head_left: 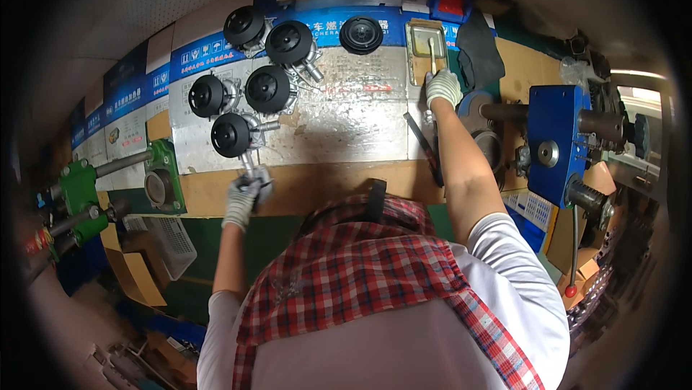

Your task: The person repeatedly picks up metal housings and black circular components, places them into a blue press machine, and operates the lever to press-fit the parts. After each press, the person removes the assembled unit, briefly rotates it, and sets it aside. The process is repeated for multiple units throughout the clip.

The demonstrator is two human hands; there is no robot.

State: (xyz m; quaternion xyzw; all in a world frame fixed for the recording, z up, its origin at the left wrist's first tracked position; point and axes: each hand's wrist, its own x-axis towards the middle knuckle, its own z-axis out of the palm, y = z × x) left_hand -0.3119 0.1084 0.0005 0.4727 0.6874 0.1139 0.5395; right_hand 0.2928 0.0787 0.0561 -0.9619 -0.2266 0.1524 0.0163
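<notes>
My left grip [241,202] is clamped on a metal part [264,184]. My right grip [442,89] clasps a slim pale tool [433,55] over a tray [409,38].

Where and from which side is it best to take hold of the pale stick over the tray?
Probably grip the pale stick by its near end, coming from the near side, as the right hand seems to: it is slim, and its far end lies over the tray.

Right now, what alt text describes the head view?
A white-gloved right hand holds a slim pale stick at a shallow rectangular tray; the gloved left hand, a grey metal part near five black-topped metal assemblies.
</notes>
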